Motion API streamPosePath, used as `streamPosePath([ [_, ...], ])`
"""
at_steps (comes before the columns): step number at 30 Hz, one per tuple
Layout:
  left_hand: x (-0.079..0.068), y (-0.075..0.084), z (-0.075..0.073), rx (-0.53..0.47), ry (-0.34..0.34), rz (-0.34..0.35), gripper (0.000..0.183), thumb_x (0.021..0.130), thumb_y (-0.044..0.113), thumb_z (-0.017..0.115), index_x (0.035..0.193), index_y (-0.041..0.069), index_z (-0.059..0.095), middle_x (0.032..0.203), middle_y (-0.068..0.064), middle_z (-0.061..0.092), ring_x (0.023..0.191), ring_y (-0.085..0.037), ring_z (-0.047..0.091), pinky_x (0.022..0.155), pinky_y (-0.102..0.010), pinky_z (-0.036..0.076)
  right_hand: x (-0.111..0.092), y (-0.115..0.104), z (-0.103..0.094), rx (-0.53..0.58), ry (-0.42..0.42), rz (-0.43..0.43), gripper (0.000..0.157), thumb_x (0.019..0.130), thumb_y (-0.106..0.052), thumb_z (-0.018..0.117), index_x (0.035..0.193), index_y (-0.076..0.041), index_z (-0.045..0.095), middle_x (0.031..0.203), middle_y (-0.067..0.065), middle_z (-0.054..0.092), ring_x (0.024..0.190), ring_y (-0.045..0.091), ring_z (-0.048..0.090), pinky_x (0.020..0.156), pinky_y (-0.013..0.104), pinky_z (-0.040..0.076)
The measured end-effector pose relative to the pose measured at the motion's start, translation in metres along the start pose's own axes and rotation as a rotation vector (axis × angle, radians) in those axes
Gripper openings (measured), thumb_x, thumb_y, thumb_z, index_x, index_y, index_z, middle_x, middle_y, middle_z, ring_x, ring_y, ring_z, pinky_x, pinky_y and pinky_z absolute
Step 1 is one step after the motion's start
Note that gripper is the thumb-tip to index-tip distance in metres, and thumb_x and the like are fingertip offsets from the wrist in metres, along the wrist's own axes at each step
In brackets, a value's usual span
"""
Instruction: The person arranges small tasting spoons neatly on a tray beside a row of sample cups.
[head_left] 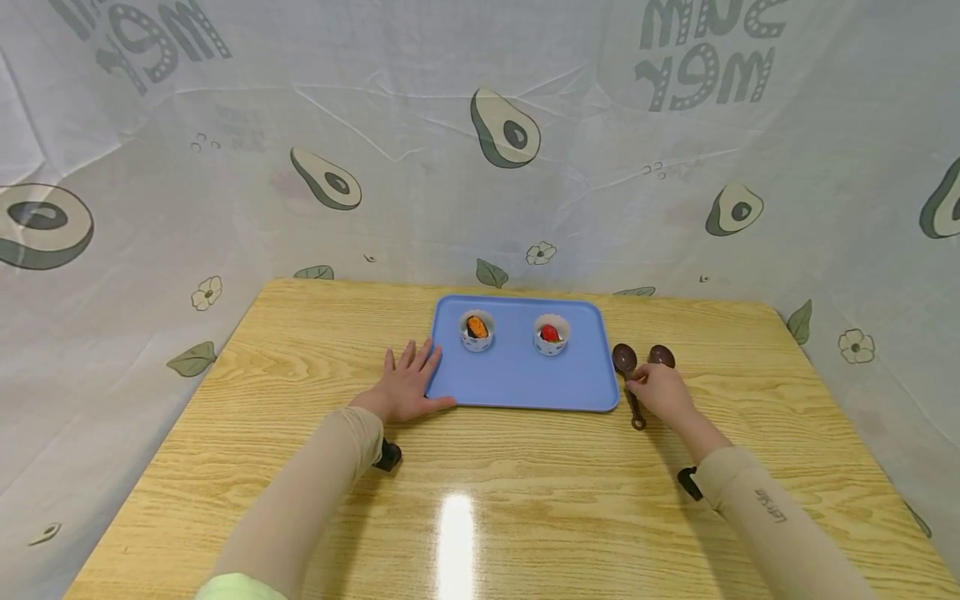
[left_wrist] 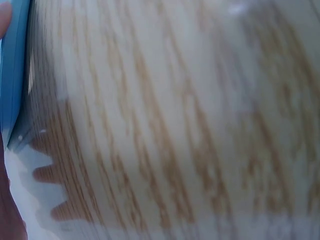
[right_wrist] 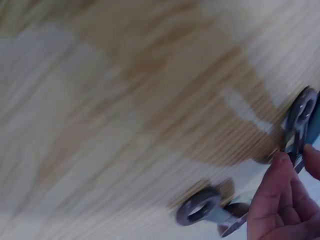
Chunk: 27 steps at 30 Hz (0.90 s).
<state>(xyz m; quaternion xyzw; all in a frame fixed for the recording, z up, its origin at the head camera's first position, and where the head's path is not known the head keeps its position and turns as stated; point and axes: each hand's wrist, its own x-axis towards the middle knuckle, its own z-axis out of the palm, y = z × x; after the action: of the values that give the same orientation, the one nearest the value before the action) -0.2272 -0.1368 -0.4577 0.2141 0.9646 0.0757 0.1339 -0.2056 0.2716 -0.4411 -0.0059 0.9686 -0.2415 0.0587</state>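
My left hand (head_left: 405,387) lies with fingers spread at the near left corner of a blue tray (head_left: 517,383), thumb along its front edge. To the right of the tray, my right hand (head_left: 662,393) pinches the handle of a dark brown spoon (head_left: 624,358) between thumb and fingertips; its ring end points toward me. A second dark brown spoon (head_left: 662,356) lies just to its right, its handle mostly hidden by the hand in the head view. In the right wrist view the ring (right_wrist: 197,206) of this second spoon shows beside the fingers (right_wrist: 274,192).
Two small patterned paper cups stand on the tray: the left cup (head_left: 477,340) holds an orange and black piece, the right cup (head_left: 551,343) a red one. The wooden table (head_left: 517,500) extends around the tray. A printed cloth (head_left: 420,208) hangs behind and at both sides.
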Motion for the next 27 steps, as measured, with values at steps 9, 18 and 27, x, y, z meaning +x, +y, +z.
streamPosePath([
  [9, 0.0010, 0.0002, 0.0004, 0.013, -0.010, -0.009, 0.095, 0.087, 0.066, 0.044, 0.152, 0.007, 0.006, 0.158, -0.014, -0.002, 0.144, -0.040, -0.003, 0.108, -0.067, -0.001, 0.0006, -0.0027, 0.0015, 0.324, -0.071, 0.134, 0.026, 0.091, -0.005, 0.055, 0.106, 0.016, 0.057, 0.089, 0.026, 0.064, 0.060, 0.012, 0.060, 0.057, 0.029, 0.054],
  [18, 0.0026, -0.0010, 0.0002, 0.011, -0.032, -0.013, 0.096, 0.087, 0.067, 0.044, 0.152, 0.008, 0.003, 0.158, -0.014, -0.004, 0.145, -0.039, -0.004, 0.109, -0.066, -0.001, 0.0018, -0.0017, 0.0010, 0.559, -0.132, 0.219, 0.030, 0.093, -0.004, 0.052, 0.114, 0.018, 0.049, 0.084, 0.007, 0.057, 0.062, 0.006, 0.056, 0.056, 0.024, 0.053],
  [27, 0.0041, -0.0028, 0.0018, 0.013, -0.036, -0.011, 0.097, 0.087, 0.068, 0.041, 0.152, 0.008, 0.003, 0.158, -0.014, -0.004, 0.145, -0.038, -0.004, 0.109, -0.066, -0.001, 0.0013, 0.0023, -0.0034, 0.626, -0.162, 0.247, 0.033, 0.095, -0.006, 0.050, 0.119, 0.017, 0.046, 0.079, -0.001, 0.056, 0.063, 0.004, 0.055, 0.058, 0.020, 0.052],
])
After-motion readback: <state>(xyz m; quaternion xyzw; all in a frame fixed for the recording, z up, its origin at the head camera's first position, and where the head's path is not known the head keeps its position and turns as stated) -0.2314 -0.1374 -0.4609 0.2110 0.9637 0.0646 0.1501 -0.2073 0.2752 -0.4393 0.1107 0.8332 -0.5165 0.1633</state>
